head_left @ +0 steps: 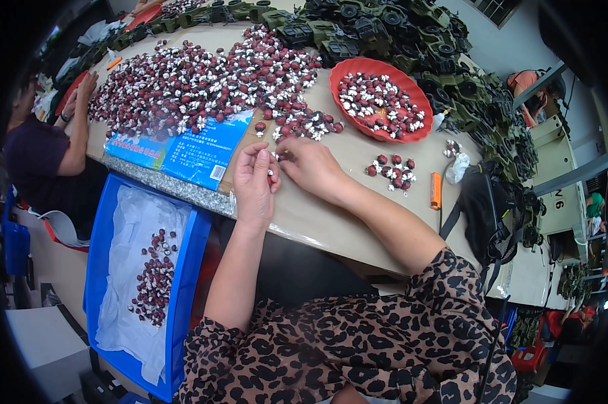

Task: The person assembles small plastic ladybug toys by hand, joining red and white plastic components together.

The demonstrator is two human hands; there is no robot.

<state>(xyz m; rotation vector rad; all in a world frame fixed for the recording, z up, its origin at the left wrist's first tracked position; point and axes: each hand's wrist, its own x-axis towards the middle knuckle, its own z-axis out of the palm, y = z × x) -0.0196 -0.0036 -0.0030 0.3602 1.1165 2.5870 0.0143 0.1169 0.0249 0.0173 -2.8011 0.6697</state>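
My left hand (251,188) is held palm up at the table's near edge, fingers curled in. A small dark-red and white piece (270,177) shows between its fingers. Just beside it, my right hand (312,167) is closed, its fingertips pinched together by the left fingers; whatever they grip is hidden. Beyond both hands spreads a big heap of the same round red and white pieces (203,87). A smaller group of these pieces (392,172) lies right of my right hand.
A red scalloped bowl (421,91) holds more pieces. A blue printed sheet (203,158) lies under the heap's edge. Green toy vehicles (384,34) are piled behind. An orange-handled tool (436,190) and black bag (485,209) lie right. A blue bin (94,269) stands left, near another person (48,148).
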